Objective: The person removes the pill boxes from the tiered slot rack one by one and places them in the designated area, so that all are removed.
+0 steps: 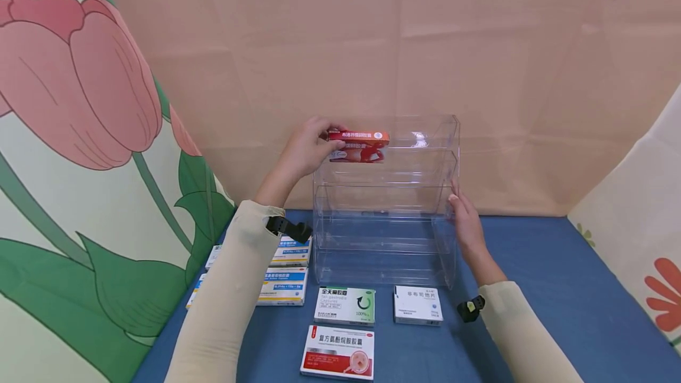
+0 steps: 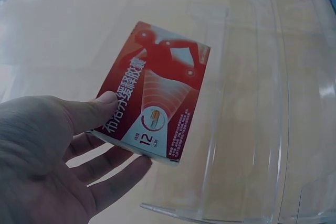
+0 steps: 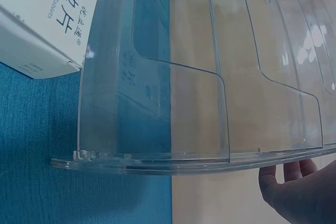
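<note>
My left hand (image 1: 311,145) pinches a red medicine box (image 1: 359,146) by its left end. Its thumb lies on the printed face, with the fingers behind, as the left wrist view shows of the box (image 2: 152,93). The box is up at the top tier of a clear plastic tiered rack (image 1: 385,235), at its left part. Against the rack's right side wall rests my right hand (image 1: 468,223). In the right wrist view, the fingertips (image 3: 269,176) touch the outside of that wall, with nothing held between them.
In front of the rack lie a green-and-white box (image 1: 344,306), a white box (image 1: 418,305) and a red-and-white box (image 1: 337,352). Several blue-and-white boxes (image 1: 282,286) lie left of it, partly hidden by my left sleeve. A beige backdrop (image 1: 511,105) hangs behind the blue tabletop (image 1: 537,288).
</note>
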`<state>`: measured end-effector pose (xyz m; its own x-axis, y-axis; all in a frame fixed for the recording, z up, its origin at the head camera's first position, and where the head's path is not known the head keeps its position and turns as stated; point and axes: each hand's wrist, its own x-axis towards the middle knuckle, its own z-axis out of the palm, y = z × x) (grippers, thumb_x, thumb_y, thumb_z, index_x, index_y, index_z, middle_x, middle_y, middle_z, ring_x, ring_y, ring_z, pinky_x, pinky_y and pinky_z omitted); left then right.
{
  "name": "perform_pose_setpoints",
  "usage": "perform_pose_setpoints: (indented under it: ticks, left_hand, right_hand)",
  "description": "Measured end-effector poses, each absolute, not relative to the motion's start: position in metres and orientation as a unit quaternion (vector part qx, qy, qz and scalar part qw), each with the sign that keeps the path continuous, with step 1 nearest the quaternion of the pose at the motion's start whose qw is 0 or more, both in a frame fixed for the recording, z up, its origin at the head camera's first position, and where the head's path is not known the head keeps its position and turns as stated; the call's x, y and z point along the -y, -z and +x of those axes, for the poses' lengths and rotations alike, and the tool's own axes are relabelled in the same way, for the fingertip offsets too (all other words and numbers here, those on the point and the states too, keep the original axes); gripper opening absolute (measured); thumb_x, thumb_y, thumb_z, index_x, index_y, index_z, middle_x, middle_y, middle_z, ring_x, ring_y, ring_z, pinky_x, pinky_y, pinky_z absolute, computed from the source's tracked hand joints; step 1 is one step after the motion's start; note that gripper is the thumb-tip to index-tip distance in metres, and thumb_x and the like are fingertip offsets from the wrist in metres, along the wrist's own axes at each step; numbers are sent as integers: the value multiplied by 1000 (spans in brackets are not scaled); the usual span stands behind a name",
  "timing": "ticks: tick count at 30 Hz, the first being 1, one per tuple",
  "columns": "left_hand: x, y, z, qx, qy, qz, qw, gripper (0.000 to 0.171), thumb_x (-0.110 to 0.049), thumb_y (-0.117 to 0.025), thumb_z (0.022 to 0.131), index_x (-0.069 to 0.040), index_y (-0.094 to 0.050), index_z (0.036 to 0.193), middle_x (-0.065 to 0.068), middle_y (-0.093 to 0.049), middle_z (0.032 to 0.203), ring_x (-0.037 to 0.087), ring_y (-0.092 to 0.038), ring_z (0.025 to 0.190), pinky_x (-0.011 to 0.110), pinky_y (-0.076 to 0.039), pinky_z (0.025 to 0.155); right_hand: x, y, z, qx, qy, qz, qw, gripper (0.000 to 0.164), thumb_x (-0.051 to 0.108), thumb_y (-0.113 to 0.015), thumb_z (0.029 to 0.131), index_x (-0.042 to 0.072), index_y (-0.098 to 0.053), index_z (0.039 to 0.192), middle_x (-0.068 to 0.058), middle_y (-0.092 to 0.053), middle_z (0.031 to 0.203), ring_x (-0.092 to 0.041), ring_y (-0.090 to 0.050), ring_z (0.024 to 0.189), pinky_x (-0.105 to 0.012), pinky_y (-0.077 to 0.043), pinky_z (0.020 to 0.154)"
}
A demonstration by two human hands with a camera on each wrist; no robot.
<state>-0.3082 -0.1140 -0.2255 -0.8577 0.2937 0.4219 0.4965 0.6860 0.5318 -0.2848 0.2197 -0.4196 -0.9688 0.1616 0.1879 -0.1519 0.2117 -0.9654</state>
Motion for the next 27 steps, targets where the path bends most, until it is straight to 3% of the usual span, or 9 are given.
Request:
perform_pose_setpoints:
  ticks: [16, 27]
  left_hand:
    - [111, 241, -283, 890, 366, -249, 110, 34, -17, -73, 94, -17, -68, 128, 6, -59, 125, 27, -58, 110, 40, -57, 88]
    - [107, 257, -276, 883, 386, -257, 68, 37, -15, -74, 93, -17, -68, 129, 7, -58, 126, 28, -58, 108, 36, -61, 80]
  right_hand:
    - [-221, 419, -287, 772, -623, 10, 125, 53, 48, -30, 109, 36, -20, 160, 9, -12, 168, -29, -17, 155, -62, -27, 118]
    - [-211, 391, -264, 776, -622, 19, 106, 54, 32, -28, 111, 22, -15, 162, 3, -7, 169, -30, -9, 156, -64, -23, 118]
